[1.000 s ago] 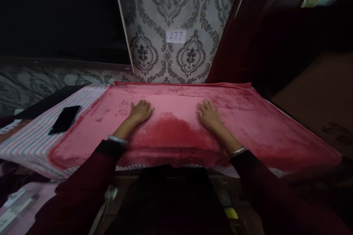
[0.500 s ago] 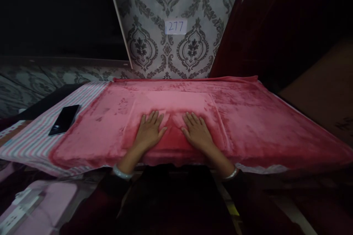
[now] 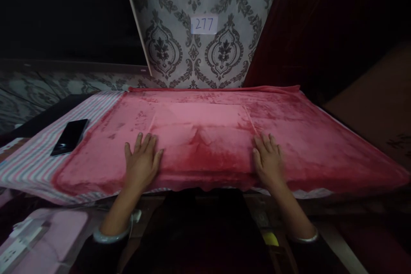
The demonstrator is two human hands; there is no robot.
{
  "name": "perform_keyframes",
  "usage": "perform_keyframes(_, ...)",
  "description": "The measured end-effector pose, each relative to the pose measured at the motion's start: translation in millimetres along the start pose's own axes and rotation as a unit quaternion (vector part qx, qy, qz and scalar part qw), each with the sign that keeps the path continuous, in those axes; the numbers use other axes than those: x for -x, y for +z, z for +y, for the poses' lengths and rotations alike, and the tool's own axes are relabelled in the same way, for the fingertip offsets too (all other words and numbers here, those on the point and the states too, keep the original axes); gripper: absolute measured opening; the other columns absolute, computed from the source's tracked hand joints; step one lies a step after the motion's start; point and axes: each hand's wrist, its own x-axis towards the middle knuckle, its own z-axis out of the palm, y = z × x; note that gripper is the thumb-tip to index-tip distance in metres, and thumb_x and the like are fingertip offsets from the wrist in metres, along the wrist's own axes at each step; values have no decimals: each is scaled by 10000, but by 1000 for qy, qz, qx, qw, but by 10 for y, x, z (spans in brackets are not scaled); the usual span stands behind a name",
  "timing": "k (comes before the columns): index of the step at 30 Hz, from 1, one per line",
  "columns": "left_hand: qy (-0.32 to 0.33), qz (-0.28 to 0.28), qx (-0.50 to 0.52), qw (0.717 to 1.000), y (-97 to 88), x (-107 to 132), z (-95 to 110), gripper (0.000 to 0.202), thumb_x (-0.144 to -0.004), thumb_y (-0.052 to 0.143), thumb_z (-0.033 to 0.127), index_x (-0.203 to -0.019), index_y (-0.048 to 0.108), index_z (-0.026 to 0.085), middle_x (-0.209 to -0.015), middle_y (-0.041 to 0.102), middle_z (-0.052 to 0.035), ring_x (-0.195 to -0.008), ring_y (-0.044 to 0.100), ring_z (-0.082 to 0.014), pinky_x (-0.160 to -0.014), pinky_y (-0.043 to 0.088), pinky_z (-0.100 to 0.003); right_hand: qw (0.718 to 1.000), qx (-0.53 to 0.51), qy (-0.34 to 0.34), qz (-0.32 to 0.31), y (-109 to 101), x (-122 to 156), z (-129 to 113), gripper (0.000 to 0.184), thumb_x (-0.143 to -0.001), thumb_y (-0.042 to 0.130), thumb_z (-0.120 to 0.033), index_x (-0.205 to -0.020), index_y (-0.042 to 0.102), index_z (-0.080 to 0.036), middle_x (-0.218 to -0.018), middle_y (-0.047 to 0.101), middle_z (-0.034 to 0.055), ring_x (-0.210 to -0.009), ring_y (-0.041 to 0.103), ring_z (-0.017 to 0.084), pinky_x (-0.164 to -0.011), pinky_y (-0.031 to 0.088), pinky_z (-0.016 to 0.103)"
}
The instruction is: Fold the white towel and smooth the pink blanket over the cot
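Observation:
A folded pink plush cloth (image 3: 202, 115) lies flat in the middle of a larger pink plush blanket (image 3: 321, 145) spread over the table. My left hand (image 3: 141, 160) is at the folded cloth's left edge, palm down, with the fingers spread. At the right edge of that cloth is my right hand (image 3: 268, 158), also palm down with its fingers stretched out. Neither hand holds anything. A darker, brushed patch shows in the cloth between the hands.
A black phone (image 3: 69, 137) lies on the striped cloth (image 3: 35, 162) at the left. Behind stand a dark screen (image 3: 70, 17) and a patterned wall with a paper (image 3: 204, 24) marked 277. A power strip (image 3: 21, 244) rests on a pink surface at lower left.
My hands have moved apart, from the middle of the folded cloth out to its left and right edges. The view has shifted slightly.

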Motion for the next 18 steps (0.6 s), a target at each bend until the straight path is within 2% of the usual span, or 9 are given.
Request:
perform_keyframes(2, 67, 13, 26, 997, 10, 41, 272, 601, -1022, 354, 402, -1543, 455, 120, -1607, 442, -174, -1550, 295, -352, -1244, 203, -666, 997, -20, -73, 3, -28, 39, -290, 579, -1040, 321, -311, -1606, 380, -204, -1629, 411, 123, -1553, 257, 308, -1217, 269, 591)
perform_keyframes(5, 196, -6, 55, 979, 131, 125, 685, 633, -1004, 457, 417, -1584, 397, 169, -1659, 364, -141, -1567, 264, -319, -1274, 183, -610, 981, -29, -185, -46, 38, 136, -722, 591, -1038, 385, -321, -1620, 349, -228, -1661, 361, 92, -1561, 230, 282, -1245, 195, 569)
perform_keyframes(8, 235, -9, 58, 970, 287, 208, 864, 679, -987, 517, 453, -1589, 388, 167, -1659, 364, -145, -1564, 274, -312, -1289, 151, -588, 971, -21, -227, -66, 156, 233, -880, 584, -1042, 441, -395, -1604, 381, -250, -1673, 339, 67, -1560, 225, 274, -1251, 168, 551)
perform_keyframes(11, 229, -4, 48, 972, 368, 272, 786, 698, -984, 526, 418, -1607, 350, 159, -1663, 358, -139, -1565, 276, -299, -1295, 154, -560, 975, -6, -215, -51, 220, 299, -763, 600, -1038, 466, -404, -1606, 376, -234, -1670, 344, 80, -1558, 230, 271, -1246, 188, 522)
perform_keyframes(14, 212, 19, 36, 976, 385, 339, 576, 687, -981, 521, 392, -1599, 361, 136, -1653, 367, -162, -1557, 291, -319, -1280, 189, -576, 981, 7, -190, -28, 228, 359, -543, 619, -1039, 449, -368, -1626, 329, -214, -1657, 366, 102, -1552, 250, 273, -1231, 223, 512)
perform_keyframes(16, 199, 48, 35, 978, 384, 384, 398, 653, -988, 504, 392, -1570, 407, 112, -1625, 409, -187, -1539, 328, -337, -1257, 246, -585, 985, 6, -175, -4, 214, 398, -394, 602, -1046, 418, -356, -1620, 340, -194, -1630, 412, 115, -1533, 299, 277, -1216, 252, 513)
perform_keyframes(18, 199, 77, 49, 976, 366, 402, 212, 586, -1005, 468, 384, -1517, 482, 99, -1564, 497, -193, -1488, 420, -333, -1212, 348, -554, 986, -3, -167, 17, 173, 412, -267, 557, -1055, 385, -360, -1576, 421, -165, -1581, 483, 125, -1489, 380, 284, -1185, 303, 512)
